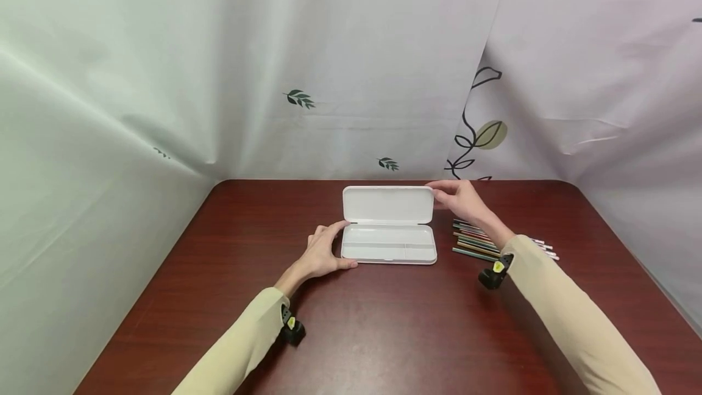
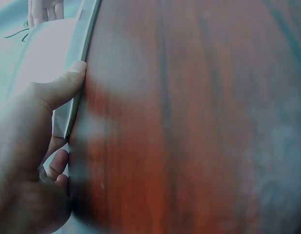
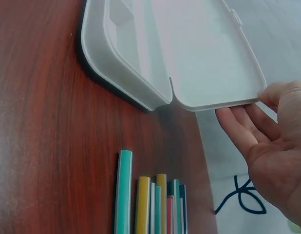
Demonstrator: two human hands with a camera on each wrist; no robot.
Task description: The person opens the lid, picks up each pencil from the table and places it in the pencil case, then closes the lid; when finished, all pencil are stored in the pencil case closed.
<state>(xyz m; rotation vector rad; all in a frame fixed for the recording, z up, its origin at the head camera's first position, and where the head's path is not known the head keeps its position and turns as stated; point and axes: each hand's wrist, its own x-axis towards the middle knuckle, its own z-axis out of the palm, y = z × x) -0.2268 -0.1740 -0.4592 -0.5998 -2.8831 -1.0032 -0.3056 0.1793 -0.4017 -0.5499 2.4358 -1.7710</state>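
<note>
A white pencil case lies on the table with its lid raised at the back. Its inside is bare, split by thin dividers. My left hand spans the case's left end, thumb on the front edge and fingers at the back left corner. In the left wrist view that thumb presses against the case's rim. My right hand pinches the upper right corner of the lid; the right wrist view shows thumb on the inner side and fingers behind.
Several coloured pencils lie in a loose bundle right of the case, partly under my right forearm. The dark red wooden table ends behind the case at a pale curtain printed with leaves. Each wrist wears a black camera.
</note>
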